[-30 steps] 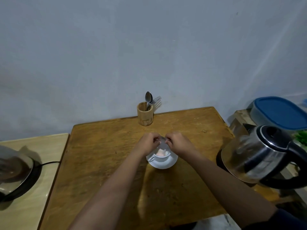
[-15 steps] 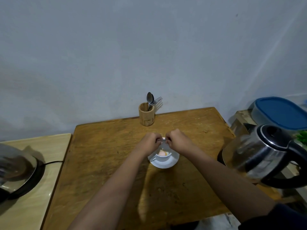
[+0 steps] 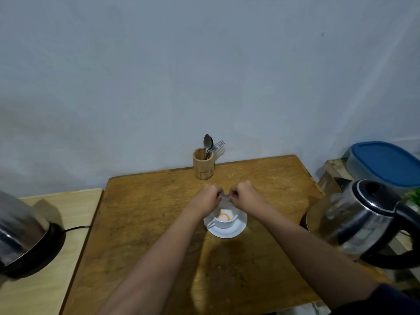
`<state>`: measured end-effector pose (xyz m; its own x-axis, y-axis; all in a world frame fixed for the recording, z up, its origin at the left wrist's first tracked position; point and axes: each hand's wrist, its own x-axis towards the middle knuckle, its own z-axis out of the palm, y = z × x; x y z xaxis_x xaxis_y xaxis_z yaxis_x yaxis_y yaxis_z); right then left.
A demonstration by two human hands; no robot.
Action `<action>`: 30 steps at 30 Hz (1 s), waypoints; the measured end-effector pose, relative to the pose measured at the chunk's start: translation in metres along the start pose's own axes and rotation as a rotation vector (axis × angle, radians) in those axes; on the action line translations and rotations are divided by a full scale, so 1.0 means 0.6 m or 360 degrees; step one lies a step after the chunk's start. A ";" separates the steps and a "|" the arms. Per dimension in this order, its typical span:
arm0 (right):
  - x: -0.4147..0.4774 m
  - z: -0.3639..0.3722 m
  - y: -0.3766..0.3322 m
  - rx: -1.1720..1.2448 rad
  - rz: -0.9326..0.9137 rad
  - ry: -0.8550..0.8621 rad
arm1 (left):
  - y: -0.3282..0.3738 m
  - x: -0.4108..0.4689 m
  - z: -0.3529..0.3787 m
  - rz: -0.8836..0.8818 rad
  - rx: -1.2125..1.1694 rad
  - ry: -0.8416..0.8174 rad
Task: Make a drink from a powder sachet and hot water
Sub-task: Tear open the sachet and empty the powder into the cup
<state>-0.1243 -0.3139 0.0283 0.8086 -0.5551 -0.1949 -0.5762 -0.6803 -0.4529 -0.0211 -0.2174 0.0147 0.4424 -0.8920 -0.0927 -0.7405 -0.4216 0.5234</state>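
A white cup (image 3: 225, 222) stands on a white saucer (image 3: 236, 231) in the middle of the wooden table (image 3: 147, 212). Pinkish-orange powder lies in the cup's bottom. Just above the cup my left hand (image 3: 205, 200) and my right hand (image 3: 244, 196) pinch the two top corners of a small pale sachet (image 3: 225, 202), which hangs down into the cup's mouth. The electric kettle (image 3: 361, 220), steel with a black handle, sits at the table's right edge.
A wooden holder (image 3: 203, 164) with spoons and a fork stands at the table's far edge by the wall. A steel appliance on a black base (image 3: 21, 237) sits on the lighter side table at left. A blue-lidded container (image 3: 386, 163) lies at the far right.
Both hands have lifted slightly away from the cup, holding the sachet higher. More of the cup's inside shows, with a pinkish-orange heap of powder in it.
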 end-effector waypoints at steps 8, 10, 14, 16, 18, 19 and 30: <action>-0.011 -0.006 -0.002 -0.0026 -0.0027 -0.0064 | -0.001 -0.006 -0.004 -0.0082 -0.0160 0.0085; -0.011 -0.006 -0.003 -0.0058 -0.0022 -0.0078 | 0.000 -0.008 -0.002 -0.0138 -0.0255 0.0095; -0.010 -0.012 -0.001 -0.0069 -0.0052 -0.0110 | 0.001 -0.011 -0.002 -0.0181 -0.0334 0.0113; -0.012 -0.014 -0.002 -0.0092 -0.0054 -0.0103 | 0.002 -0.012 -0.003 -0.0190 -0.0371 0.0138; -0.015 -0.013 -0.003 -0.0110 -0.0033 -0.0074 | 0.004 -0.012 -0.003 -0.0195 -0.0392 0.0156; -0.017 -0.012 -0.003 -0.0107 -0.0015 -0.0056 | 0.005 -0.013 -0.003 -0.0195 -0.0390 0.0156; -0.023 0.002 0.002 0.0019 -0.0001 0.0068 | -0.001 -0.021 0.003 -0.0239 -0.0548 0.0250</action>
<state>-0.1361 -0.3067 0.0291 0.8031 -0.5746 -0.1577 -0.5740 -0.6751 -0.4635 -0.0270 -0.2064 0.0142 0.6244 -0.7776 -0.0730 -0.4610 -0.4424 0.7693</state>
